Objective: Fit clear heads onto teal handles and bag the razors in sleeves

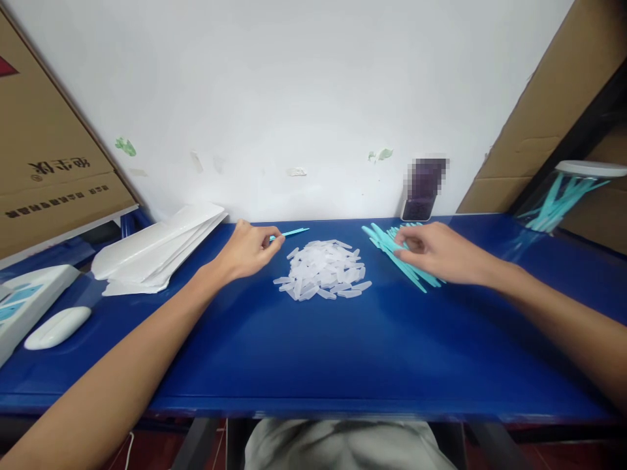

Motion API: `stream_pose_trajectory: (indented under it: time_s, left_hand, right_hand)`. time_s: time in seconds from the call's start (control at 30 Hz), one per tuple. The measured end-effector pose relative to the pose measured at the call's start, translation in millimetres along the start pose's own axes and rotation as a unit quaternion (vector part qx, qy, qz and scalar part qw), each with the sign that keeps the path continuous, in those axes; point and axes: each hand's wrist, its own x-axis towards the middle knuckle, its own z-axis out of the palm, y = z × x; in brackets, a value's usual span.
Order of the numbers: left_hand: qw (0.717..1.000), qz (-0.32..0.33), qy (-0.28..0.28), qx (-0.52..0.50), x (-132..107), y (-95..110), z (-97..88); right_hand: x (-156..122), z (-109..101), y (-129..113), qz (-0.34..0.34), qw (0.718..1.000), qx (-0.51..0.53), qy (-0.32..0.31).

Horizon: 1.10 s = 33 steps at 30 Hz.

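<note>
My left hand (pixel 252 249) is closed in a pinch on a thin turquoise stick (pixel 296 231), which points right from behind the fingertips. Over the left part of a loose pile of turquoise sticks (pixel 386 245), my right hand (pixel 431 250) has its thumb and fingers curled together. Whether a stick is between those fingertips is hidden. Between the two hands lies a heap of small translucent white pieces (pixel 326 267), flat and elongated with angled ends; neither hand touches it.
A stack of white sheets or sleeves (pixel 157 251) lies left on the blue table (pixel 313 352), near a white mouse (pixel 57 328) and a white device (pixel 34 297). A phone (pixel 421 189) leans on the wall. A clear jar (pixel 563 196) holding turquoise sticks is at right.
</note>
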Motion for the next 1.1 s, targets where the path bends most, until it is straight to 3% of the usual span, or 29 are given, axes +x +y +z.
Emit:
stream_pose_trajectory:
  time_s: [0.13,0.23,0.33,0.47,0.63,0.8,1.1]
  left_hand:
    - [0.993,-0.002,-0.108,-0.051,-8.5,19.5,-14.0]
    - [0.982,0.017,-0.172,-0.081,-12.6,21.2,-24.7]
    - [0.973,0.037,-0.210,-0.087,-13.5,17.8,-28.5]
    - [0.976,0.050,-0.203,-0.066,-13.8,22.5,-18.9]
    - [0.981,0.106,-0.164,-0.009,-17.9,39.9,-3.1]
    - [0.973,0.180,-0.147,0.006,-22.9,50.0,0.7]
    - [0.955,0.224,-0.181,-0.072,-30.0,62.5,-0.3]
  right_hand:
    - [-9.4,7.2,-25.2,-0.072,0.990,0.113,-0.033]
    - [-14.0,12.3,-36.8,-0.136,0.982,0.131,-0.011]
    - [-16.0,15.7,-42.0,-0.122,0.979,0.165,0.013]
    - [-16.8,19.3,-43.3,-0.077,0.974,0.215,-0.001]
    - [-16.8,21.4,-44.9,-0.110,0.978,0.174,0.019]
    - [-14.3,26.2,-44.6,-0.127,0.976,0.172,0.043]
    - [-16.6,46.0,-42.7,-0.044,0.941,0.274,0.193]
